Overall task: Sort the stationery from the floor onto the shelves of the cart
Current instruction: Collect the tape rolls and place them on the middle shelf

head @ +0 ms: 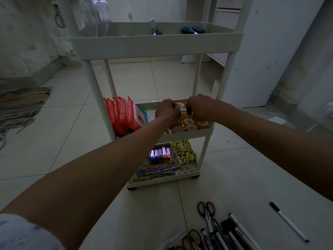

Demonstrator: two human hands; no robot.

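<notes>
both hands (182, 111) over tape rolls (189, 123), middle shelf (207, 131)

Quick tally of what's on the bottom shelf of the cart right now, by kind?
Bottom shelf of the cart, as far as the head view shows:
Highlighter markers, standing in a row: 5
Yellow-and-black patterned notebooks: 1
Stacks of colourful pencils: 1 (single pencils too small to count)
Total: 7 items, with the pencils counted as one stack.

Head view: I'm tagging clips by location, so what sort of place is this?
Probably a room in a home: tiled floor, a worn rug by a rough wall, and a white cabinet behind the plastic cart.
</notes>
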